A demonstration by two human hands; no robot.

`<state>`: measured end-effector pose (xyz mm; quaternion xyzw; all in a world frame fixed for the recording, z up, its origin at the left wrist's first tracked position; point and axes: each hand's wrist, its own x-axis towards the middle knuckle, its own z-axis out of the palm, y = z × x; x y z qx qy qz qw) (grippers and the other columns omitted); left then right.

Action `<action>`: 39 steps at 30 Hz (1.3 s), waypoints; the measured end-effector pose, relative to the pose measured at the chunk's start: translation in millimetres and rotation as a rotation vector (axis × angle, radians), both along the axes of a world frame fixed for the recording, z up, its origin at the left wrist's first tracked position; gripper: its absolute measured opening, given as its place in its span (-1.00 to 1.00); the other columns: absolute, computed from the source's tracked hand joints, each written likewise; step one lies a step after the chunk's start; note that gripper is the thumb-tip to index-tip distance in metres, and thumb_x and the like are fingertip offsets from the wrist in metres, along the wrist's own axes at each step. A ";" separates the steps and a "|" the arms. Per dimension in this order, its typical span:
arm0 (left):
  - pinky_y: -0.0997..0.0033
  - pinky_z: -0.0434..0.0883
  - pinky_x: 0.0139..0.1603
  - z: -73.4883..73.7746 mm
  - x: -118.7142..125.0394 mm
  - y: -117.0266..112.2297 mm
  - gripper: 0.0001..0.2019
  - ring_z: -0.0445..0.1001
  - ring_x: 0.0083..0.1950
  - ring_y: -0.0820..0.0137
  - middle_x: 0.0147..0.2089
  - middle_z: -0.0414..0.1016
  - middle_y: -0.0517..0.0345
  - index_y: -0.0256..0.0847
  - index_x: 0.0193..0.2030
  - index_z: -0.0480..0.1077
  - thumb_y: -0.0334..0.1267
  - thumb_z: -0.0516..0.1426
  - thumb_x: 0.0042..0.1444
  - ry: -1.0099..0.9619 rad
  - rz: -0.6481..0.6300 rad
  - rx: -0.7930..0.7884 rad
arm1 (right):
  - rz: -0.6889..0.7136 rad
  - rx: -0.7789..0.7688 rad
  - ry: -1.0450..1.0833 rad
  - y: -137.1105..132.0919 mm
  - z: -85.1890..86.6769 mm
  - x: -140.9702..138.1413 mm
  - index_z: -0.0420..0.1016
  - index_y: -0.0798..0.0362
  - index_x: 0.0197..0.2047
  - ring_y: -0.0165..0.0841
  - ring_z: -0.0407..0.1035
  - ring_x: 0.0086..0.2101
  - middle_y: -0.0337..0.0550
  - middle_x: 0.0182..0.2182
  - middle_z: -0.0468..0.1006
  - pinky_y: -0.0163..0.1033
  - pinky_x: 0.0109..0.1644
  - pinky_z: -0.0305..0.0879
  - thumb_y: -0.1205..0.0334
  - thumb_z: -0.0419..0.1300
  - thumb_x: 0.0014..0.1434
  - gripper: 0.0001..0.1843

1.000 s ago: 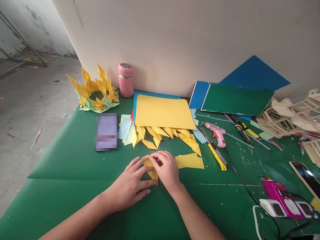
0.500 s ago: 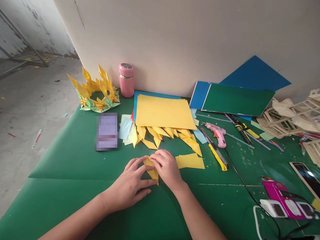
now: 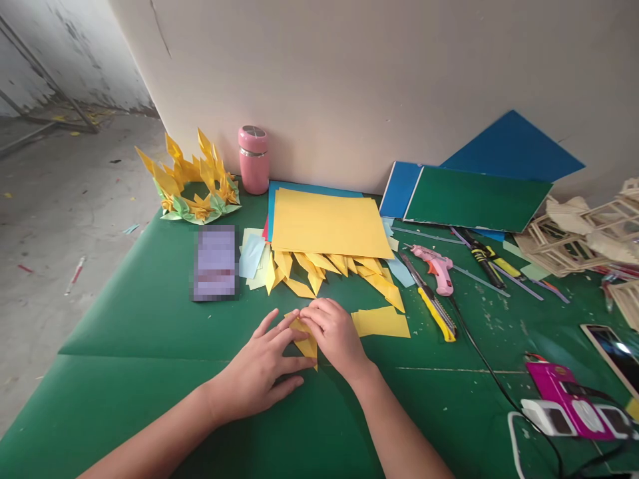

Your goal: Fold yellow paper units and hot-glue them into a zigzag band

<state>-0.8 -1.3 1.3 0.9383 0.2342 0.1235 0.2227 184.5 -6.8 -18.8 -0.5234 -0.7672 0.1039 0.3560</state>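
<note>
A folded piece of yellow paper (image 3: 308,346) lies on the green table, one point toward me. Spread over its left side and lower end, my left hand (image 3: 267,362) rests with fingers apart, pressing it flat. My right hand (image 3: 334,336) pinches the paper's upper edge between thumb and fingers; the fingertips partly hide that edge. Just right of this hand are flat yellow paper pieces (image 3: 382,322). Beyond both hands, several folded yellow paper points (image 3: 312,269) stick out from under a stack of yellow sheets (image 3: 332,223).
A yellow paper crown (image 3: 200,193) and a pink flask (image 3: 254,163) stand at the back left. Toward the right lie a utility knife (image 3: 434,306), a pink glue gun (image 3: 436,269) with its cord, a magenta power strip (image 3: 569,396), a phone (image 3: 612,356) and a wooden stick model (image 3: 564,233).
My left index finger has lifted and shifted slightly at the paper's top left. The right hand keeps its pinch in nearly the same place.
</note>
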 end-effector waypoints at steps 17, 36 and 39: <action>-0.32 -0.07 0.31 4.4 2.3 2.0 -0.74 0.13 0.34 0.00 -0.01 0.41 0.09 0.12 -0.03 0.47 -0.25 0.13 0.15 0.015 0.017 -0.029 | -0.011 -0.030 -0.116 -11.6 6.7 6.1 0.52 0.07 -0.27 -0.31 0.27 -0.36 -0.11 -0.39 0.43 -0.25 -0.31 0.29 0.46 -0.03 0.26 -0.70; -0.09 0.09 0.23 -1.1 0.2 2.6 -0.75 0.26 0.21 0.13 0.02 0.40 0.09 0.06 -0.12 0.50 -0.31 0.02 0.23 -0.133 0.166 0.081 | -0.019 0.009 -0.162 -17.8 4.1 -1.3 0.53 0.10 -0.09 -0.24 0.31 -0.25 -0.01 -0.24 0.50 -0.14 -0.21 0.39 0.48 -0.10 0.26 -0.61; 0.15 0.26 -0.06 -2.5 -1.5 4.5 -0.75 0.38 -0.09 0.26 -0.17 0.44 0.07 -0.07 -0.18 0.48 -0.25 -0.04 0.28 -0.148 0.449 0.187 | -0.003 0.016 -0.181 -21.8 3.1 -3.8 0.48 0.12 0.02 -0.24 0.33 -0.24 0.00 -0.23 0.50 -0.14 -0.18 0.41 0.49 -0.12 0.28 -0.58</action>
